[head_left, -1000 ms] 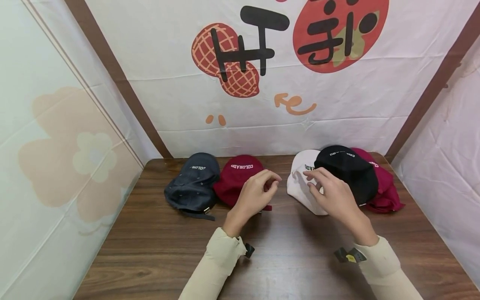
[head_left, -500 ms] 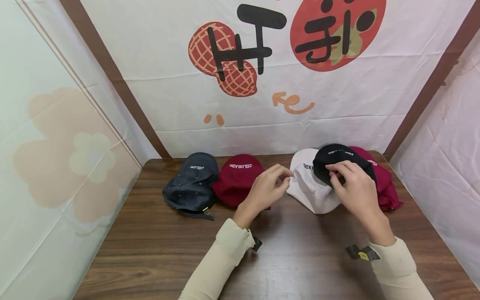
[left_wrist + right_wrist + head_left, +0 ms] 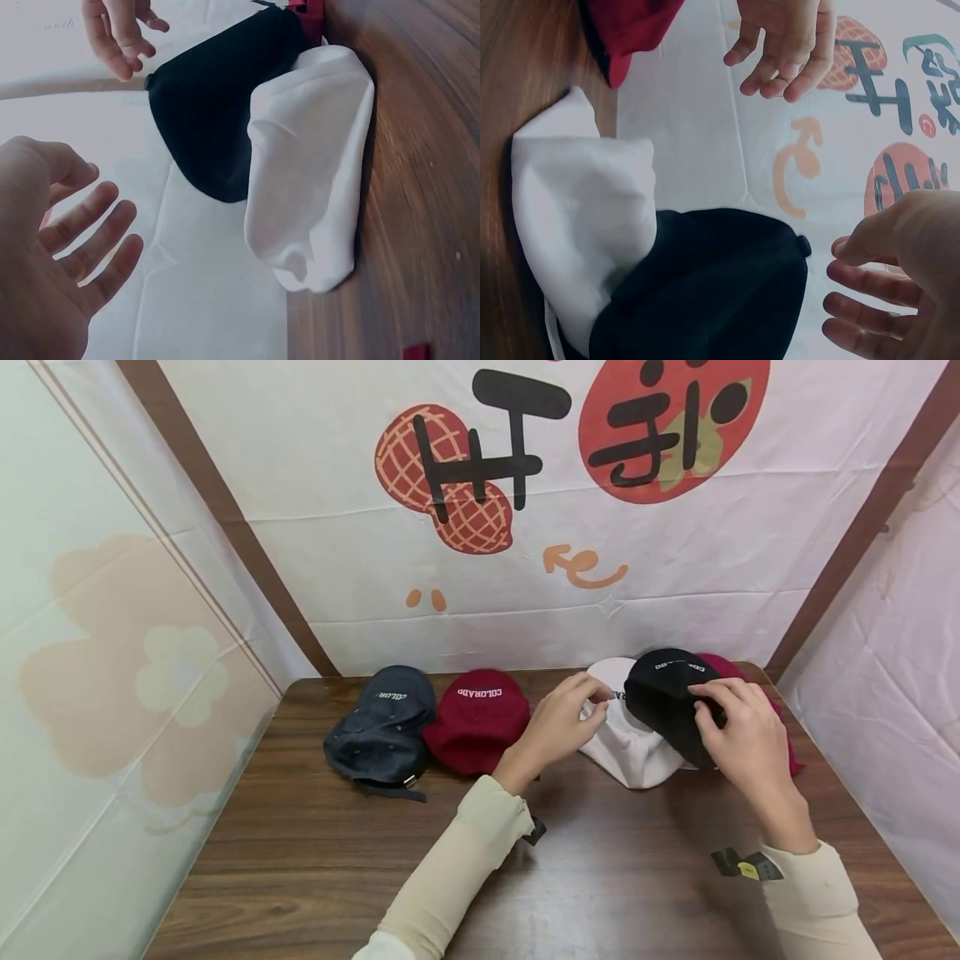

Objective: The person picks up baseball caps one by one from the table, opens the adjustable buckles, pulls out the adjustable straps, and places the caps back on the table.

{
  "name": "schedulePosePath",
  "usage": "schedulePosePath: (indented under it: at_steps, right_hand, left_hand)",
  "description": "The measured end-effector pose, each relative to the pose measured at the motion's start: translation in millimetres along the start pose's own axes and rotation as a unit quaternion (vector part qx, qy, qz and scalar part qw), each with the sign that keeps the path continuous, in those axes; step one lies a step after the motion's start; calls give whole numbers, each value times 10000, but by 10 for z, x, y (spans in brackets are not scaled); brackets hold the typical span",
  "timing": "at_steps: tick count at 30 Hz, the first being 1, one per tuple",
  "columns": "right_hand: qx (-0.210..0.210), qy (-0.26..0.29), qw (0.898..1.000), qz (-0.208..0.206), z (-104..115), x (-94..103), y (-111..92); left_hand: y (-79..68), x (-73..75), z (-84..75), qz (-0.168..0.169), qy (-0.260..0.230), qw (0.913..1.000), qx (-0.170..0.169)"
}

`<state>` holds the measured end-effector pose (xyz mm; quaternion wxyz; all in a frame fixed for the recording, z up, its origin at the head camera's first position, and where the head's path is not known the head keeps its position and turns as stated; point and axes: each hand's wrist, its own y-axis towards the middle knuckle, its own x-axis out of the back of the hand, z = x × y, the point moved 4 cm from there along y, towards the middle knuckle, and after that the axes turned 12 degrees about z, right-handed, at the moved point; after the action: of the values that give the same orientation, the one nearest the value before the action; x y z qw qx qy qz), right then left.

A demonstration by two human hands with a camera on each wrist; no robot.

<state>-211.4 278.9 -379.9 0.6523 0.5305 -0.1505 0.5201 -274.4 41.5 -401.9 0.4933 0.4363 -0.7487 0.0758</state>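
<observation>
Loosely curved and empty, a left hand [image 3: 564, 720] and right hand [image 3: 746, 732] hover above a white cap [image 3: 634, 748] and black cap [image 3: 662, 695], likely light, soft, best pinched by the edge.

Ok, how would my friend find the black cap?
At the back of the wooden table, look toward the right end. There, the black cap sits between the white cap and a maroon cap, and it's the only black one of the three.

At the back of the tabletop [image 3: 315, 860] we find, left to right, a first cap [image 3: 385, 718] beside a second cap [image 3: 478, 718]; past a gap, a third cap [image 3: 632, 747], fourth cap [image 3: 660, 693] and fifth cap [image 3: 724, 667] bunched together.
</observation>
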Motion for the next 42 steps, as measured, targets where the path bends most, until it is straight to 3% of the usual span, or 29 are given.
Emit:
schedulePosePath:
  at_steps: [12, 21, 26, 36, 42]
  right_hand:
    - [-418, -133, 9990, 91, -244, 79, -39]
    - [-581, -174, 9978, 259, -332, 52, -41]
    - [-674, -162, 9970, 335, -358, 15, -26]
    - [-703, -219, 9959, 534, -388, -73, 9]
    - [-566, -242, 9974, 367, -407, -116, -3]
  left_hand:
    - [254, -196, -126, 247, -30, 9997, -46]
    - [427, -275, -223, 196, 364, 9990, -195]
    - [528, -314, -210, 205, 560, 9982, -73]
    - [650, -427, -181, 790, 771, 9937, 182]
    - [661, -498, -178, 954, 915, 9906, 359]
